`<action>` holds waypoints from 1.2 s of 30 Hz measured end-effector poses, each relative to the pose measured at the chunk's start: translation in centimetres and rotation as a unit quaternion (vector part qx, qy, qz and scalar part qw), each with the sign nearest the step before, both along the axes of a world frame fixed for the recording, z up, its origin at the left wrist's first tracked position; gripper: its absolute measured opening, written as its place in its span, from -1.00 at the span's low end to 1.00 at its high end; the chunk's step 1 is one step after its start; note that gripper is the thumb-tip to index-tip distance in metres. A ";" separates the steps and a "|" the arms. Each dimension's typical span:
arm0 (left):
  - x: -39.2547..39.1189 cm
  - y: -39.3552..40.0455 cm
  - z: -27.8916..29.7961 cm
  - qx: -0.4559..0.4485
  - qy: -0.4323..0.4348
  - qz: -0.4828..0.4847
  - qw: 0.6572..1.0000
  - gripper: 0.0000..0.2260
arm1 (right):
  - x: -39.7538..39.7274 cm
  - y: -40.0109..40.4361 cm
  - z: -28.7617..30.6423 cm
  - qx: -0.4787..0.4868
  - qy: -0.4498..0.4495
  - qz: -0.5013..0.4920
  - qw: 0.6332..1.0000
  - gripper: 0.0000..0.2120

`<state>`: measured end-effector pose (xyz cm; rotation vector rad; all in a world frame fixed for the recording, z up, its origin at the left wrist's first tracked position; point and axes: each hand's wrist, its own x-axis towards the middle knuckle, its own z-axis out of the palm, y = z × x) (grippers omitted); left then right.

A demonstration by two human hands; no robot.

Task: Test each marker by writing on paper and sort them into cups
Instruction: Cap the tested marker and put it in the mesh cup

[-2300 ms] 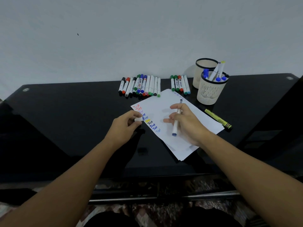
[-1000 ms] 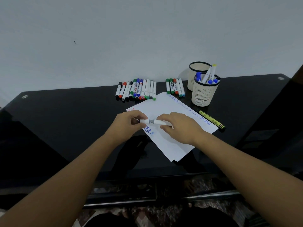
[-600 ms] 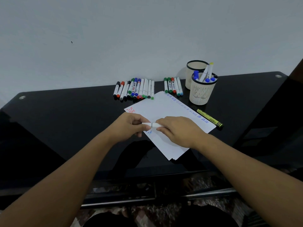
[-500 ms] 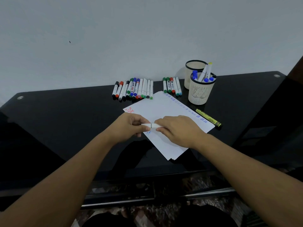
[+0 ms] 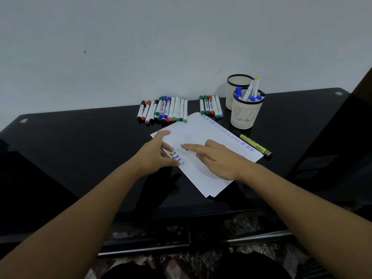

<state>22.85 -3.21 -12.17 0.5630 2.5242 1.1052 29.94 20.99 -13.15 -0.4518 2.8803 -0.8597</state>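
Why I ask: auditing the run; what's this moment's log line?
left hand: open over paper | right hand: index extended | front cup: holds markers

Markers [image 5: 164, 109] rowed behind paper [image 5: 203, 150]; front cup [image 5: 244, 114] holds several (blue-capped).

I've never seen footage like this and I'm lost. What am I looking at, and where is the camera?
There is no machine here. A person works with bare hands, and the single picture comes from a camera worn on their head, looking down. The left hand and right hand are over white paper sheets bearing "Test" scribbles, on a glossy black table. Behind lie a long row of capped markers and a short row of capped markers. The front beige mesh cup holds several markers; the rear beige cup stands behind it. A yellow pen lies right of the paper. The left hand holds nothing; blur hides whether the right does.
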 end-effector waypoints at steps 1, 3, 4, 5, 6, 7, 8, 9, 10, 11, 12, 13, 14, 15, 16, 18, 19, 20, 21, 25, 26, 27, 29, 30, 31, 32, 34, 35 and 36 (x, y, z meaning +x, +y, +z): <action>0.0 -0.2 -0.6 -0.018 0.008 0.002 1.000 -0.17 | 0.0 0.1 0.0 -0.005 -0.002 -0.004 1.000 -0.58; 0.1 -0.4 -1.9 -0.027 0.022 0.008 0.999 -0.30 | -0.1 0.2 0.0 -0.002 0.006 -0.010 1.000 -0.65; 0.2 -0.3 -2.3 -0.020 0.030 0.014 0.999 -0.36 | -0.2 0.1 -0.1 0.011 0.009 -0.009 1.000 -0.67; 0.2 -0.2 -2.6 -0.010 0.039 0.019 0.999 -0.42 | -0.3 0.1 -0.2 0.025 0.010 -0.009 1.000 -0.69; 0.2 -0.1 -2.8 -0.007 0.048 0.022 0.999 -0.46 | -0.5 0.0 -0.2 0.035 0.013 -0.007 0.999 -0.71; 0.1 0.0 -2.8 -0.013 0.056 0.020 0.998 -0.49 | -0.6 0.0 -0.3 0.039 0.016 -0.006 0.999 -0.72; 0.0 0.1 -2.8 -0.027 0.065 0.015 0.997 -0.51 | -0.6 -0.1 -0.3 0.040 0.016 -0.008 0.999 -0.72; -0.2 0.1 -2.8 -0.045 0.077 0.008 0.996 -0.52 | -0.6 0.0 -0.4 0.041 0.012 -0.011 0.999 -0.72; -0.4 0.1 -2.8 -0.065 0.090 0.001 0.994 -0.54 | -0.5 0.2 -0.3 0.042 0.006 -0.015 0.999 -0.71; -0.4 0.1 -3.0 -0.080 0.102 -0.002 0.992 -0.56 | -0.4 0.4 -0.2 0.042 0.000 -0.021 0.999 -0.67; -0.4 0.1 -3.4 -0.086 0.111 -0.001 0.990 -0.57 | -0.3 0.8 0.1 0.038 -0.005 -0.030 0.999 -0.62; -0.3 0.0 -3.8 -0.083 0.119 0.006 0.989 -0.58 | -0.2 1.2 0.4 0.032 -0.003 -0.041 0.999 -0.55; 0.0 0.0 -4.3 -0.072 0.129 0.017 0.989 -0.59 | -0.1 1.8 0.8 0.028 0.010 -0.055 0.998 -0.48; 0.3 0.0 -4.8 -0.058 0.142 0.029 0.988 -0.60 | 0.0 2.6 1.2 0.026 0.027 -0.084 0.996 -0.44; 0.6 0.0 -5.2 -0.044 0.155 0.038 0.986 -0.61 | 0.0 3.6 1.6 0.022 0.041 -0.125 0.991 -0.44; 0.8 0.0 -5.8 -0.029 0.175 0.045 0.983 -0.59 | -0.2 6.2 1.9 0.027 0.071 -0.215 0.974 -0.59; 0.8 0.0 -5.9 -0.028 0.183 0.044 0.982 -0.58 | -0.2 7.5 1.9 0.035 0.085 -0.254 0.963 -0.70; 0.8 0.0 -5.9 -0.029 0.189 0.043 0.981 -0.58 | -0.2 8.8 1.8 0.039 0.095 -0.285 0.953 -0.77; 0.7 0.0 -6.0 -0.031 0.194 0.043 0.980 -0.57 | -0.3 9.8 1.6 0.038 0.101 -0.308 0.945 -0.81; 0.7 0.2 -6.1 -0.033 0.203 0.045 0.978 -0.54 | -0.5 12.5 0.6 0.060 0.085 -0.347 0.932 -0.86; 0.7 0.2 -6.1 -0.035 0.204 0.046 0.977 -0.54 | -0.6 12.7 0.4 0.065 0.069 -0.352 0.931 -0.85; 0.7 0.2 -6.1 -0.037 0.205 0.047 0.977 -0.53 | -0.8 12.9 0.2 0.070 0.053 -0.357 0.930 -0.84; 0.7 0.1 -6.1 -0.040 0.210 0.047 0.976 -0.52 | -1.1 13.0 0.0 0.080 0.017 -0.363 0.928 -0.81; 0.7 0.1 -6.1 -0.040 0.210 0.048 0.976 -0.52 | -1.2 13.0 0.0 0.086 0.004 -0.359 0.929 -0.79; 0.7 0.1 -6.0 -0.039 0.209 0.048 0.976 -0.52 | -1.3 12.9 0.0 0.090 -0.002 -0.353 0.931 -0.77; 0.7 0.2 -6.0 -0.038 0.207 0.048 0.976 -0.53 | -1.3 12.7 -0.1 0.089 0.001 -0.351 0.932 -0.74; 0.7 0.1 -6.0 -0.039 0.204 0.048 0.977 -0.54 | -1.4 12.4 -0.1 0.081 0.013 -0.350 0.933 -0.70; 0.8 0.1 -5.9 -0.041 0.203 0.050 0.977 -0.54 | -1.5 12.2 -0.2 0.084 0.016 -0.347 0.934 -0.70; 0.8 0.1 -5.8 -0.042 0.202 0.051 0.977 -0.54 | -1.5 12.0 -0.2 0.091 0.021 -0.343 0.935 -0.70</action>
